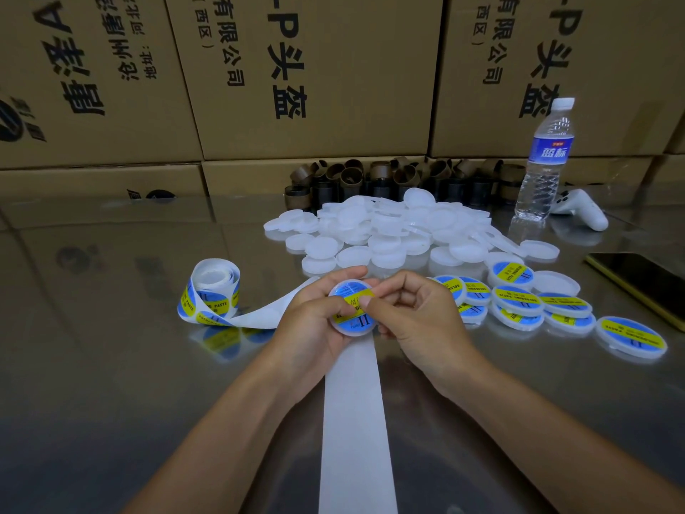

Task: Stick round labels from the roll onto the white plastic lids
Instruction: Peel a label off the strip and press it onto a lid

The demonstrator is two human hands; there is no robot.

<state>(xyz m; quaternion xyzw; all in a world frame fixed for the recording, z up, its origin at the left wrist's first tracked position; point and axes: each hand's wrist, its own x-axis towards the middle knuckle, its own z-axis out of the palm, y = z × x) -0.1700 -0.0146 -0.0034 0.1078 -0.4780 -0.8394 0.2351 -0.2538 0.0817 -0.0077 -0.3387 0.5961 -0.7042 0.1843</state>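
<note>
**Left hand point(315, 313) and right hand point(419, 309) clasp one labelled lid**

Left hand curls round the lid point(352, 332) from its 9 o'clock side, thumb lying across the blue-and-yellow label point(357, 320). Right hand pinches the same lid from 3 o'clock, thumb tip pressed on the label's yellow band and the other fingers curled in.

The lid is held just above the table point(111, 365), over the white backing strip point(356, 421), which runs toward 6 o'clock. At 9 o'clock of the hands stands the roll point(213, 294), loosely wound, with labels facing outward. At 12 o'clock lies a heap of plain lids point(389, 231), backed by brown cardboard cores point(370, 179). At 3 o'clock the labelled lids point(519, 302) overlap in a cluster.

Toward 2 o'clock stand a water bottle point(543, 161) and a white controller point(582, 211), with a phone point(645, 280) lying flat below them. Printed cartons point(315, 68) wall the far edge.
</note>
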